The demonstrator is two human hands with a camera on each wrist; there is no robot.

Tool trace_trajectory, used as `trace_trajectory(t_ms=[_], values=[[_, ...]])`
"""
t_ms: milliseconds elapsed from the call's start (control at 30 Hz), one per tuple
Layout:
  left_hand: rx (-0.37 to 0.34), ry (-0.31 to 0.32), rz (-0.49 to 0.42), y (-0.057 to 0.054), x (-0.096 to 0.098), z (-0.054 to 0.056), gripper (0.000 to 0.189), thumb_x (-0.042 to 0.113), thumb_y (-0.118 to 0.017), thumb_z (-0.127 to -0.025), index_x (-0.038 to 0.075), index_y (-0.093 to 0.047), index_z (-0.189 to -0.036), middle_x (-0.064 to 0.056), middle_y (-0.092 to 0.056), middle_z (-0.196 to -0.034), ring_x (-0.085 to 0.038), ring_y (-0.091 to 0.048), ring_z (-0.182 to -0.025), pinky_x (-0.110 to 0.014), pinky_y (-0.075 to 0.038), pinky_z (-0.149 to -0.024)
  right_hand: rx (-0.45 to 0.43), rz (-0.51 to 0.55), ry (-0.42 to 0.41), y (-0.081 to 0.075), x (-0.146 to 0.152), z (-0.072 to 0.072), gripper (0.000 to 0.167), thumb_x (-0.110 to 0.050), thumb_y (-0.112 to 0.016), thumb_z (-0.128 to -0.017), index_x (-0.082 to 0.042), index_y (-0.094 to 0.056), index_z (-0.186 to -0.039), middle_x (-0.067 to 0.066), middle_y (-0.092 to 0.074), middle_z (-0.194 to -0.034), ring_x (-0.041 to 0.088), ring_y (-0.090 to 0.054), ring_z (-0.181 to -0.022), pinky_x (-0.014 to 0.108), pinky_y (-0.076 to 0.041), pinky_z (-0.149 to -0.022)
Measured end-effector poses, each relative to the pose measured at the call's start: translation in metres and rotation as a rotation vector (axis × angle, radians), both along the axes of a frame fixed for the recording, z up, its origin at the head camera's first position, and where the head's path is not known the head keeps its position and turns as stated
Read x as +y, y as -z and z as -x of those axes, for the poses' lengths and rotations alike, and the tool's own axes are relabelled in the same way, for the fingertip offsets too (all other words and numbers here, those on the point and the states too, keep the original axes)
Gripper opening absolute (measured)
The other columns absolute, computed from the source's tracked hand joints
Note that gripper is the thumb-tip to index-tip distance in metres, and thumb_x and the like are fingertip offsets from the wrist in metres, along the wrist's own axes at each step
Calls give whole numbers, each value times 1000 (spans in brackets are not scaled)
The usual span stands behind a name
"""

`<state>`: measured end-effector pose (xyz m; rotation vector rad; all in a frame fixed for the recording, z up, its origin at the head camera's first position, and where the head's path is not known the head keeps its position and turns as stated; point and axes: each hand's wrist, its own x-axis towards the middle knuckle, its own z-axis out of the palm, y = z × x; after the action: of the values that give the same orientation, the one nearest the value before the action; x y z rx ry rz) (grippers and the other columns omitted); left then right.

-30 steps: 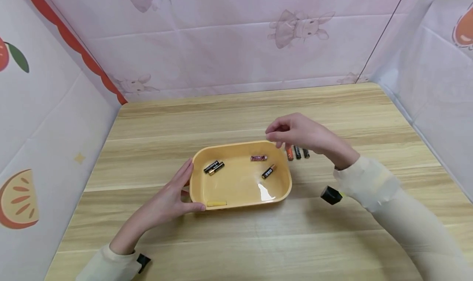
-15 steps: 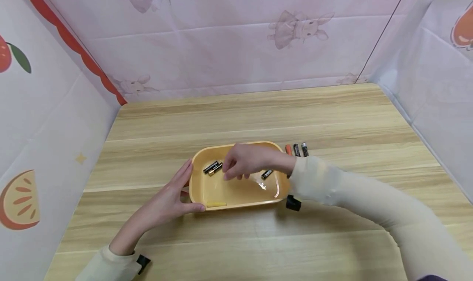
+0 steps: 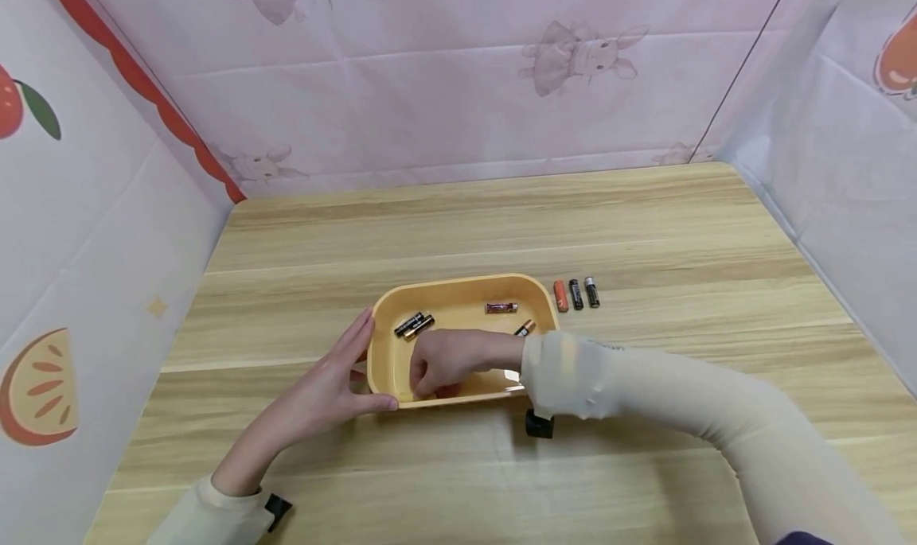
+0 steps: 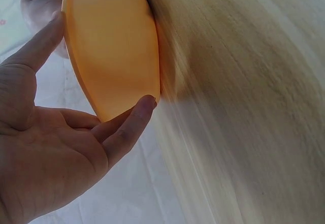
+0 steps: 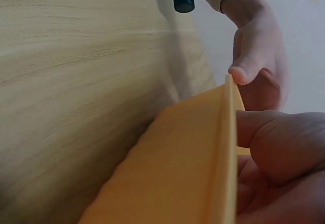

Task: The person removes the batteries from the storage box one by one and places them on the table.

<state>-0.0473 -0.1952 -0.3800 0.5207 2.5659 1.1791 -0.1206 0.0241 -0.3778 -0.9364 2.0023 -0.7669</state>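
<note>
My left hand grips the left end of a yellow plastic tub, with the thumb on the front rim and the fingers round the outer wall. Down inside the tub, close to its front wall, is my right hand, fingers curled and pointing downward. It covers most of a yellow battery-shaped cylinder lying there; I cannot tell whether the fingers pinch it. In the right wrist view the tub wall hides the fingertips. Two black-and-gold batteries lie together left of the right hand.
A dark red battery lies near the tub's back wall, and a black battery is partly hidden by the right wrist. On the wooden table, an orange battery and two black batteries form a row right of the tub.
My right hand has moved left from above the tub's back right corner, then down toward its front wall, over the yellow cylinder. The left hand and tub have stayed put.
</note>
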Motion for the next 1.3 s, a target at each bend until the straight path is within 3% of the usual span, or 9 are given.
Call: trace_trajectory(t_ms=[267, 500, 633, 867, 1100, 1300], values=[[-13, -7, -1, 1, 1, 1, 119, 23, -90, -83, 2, -7, -165, -12, 2, -173, -32, -53, -130, -36, -57, -93, 40, 8, -56, 4, -3, 0, 30, 0, -68, -94, -12, -69, -67, -2, -57, -59, 5, -49, -51, 17, -41, -50], [-16, 3, -11, -1, 0, 1, 118, 26, -89, -84, 1, -6, -165, -16, 2, -172, -33, -53, -130, -36, -57, -93, 34, 16, -41, 4, -1, 1, 20, -5, -69, -96, -12, -76, -78, -5, -64, -65, 8, -55, -57, 19, -46, -56], [-11, 4, -14, -3, 0, 1, 118, 28, -89, -83, 1, -7, -165, -15, 2, -172, -33, -53, -131, -37, -57, -93, -36, 35, -22, 8, 2, 3, 15, -5, -70, -97, -10, -75, -84, -5, -63, -70, 7, -54, -63, 19, -46, -60], [-12, 6, -13, -2, 0, 1, 118, 24, -89, -83, 1, -6, -165, -14, 2, -172, -33, -54, -129, -37, -58, -92, -255, 54, 32, 9, 8, 9, 9, -2, -68, -98, -2, -76, -94, -1, -64, -73, 10, -57, -65, 21, -49, -59], [-11, 1, 5, 0, 0, 2, 120, 22, -90, -82, 3, -6, -165, -12, 1, -173, -32, -54, -130, -33, -57, -93, -351, 139, 81, -11, 25, 23, 19, -2, -66, -100, 8, -71, -115, 2, -62, -80, 9, -56, -68, 21, -50, -62], [-3, 6, -4, 0, 1, 2, 120, 25, -90, -83, 1, -6, -165, -17, 0, -172, -35, -52, -132, -34, -57, -95, -371, 210, 89, -32, 42, 33, 19, -4, -64, -101, 10, -66, -115, 1, -60, -81, 10, -55, -72, 23, -52, -67]])
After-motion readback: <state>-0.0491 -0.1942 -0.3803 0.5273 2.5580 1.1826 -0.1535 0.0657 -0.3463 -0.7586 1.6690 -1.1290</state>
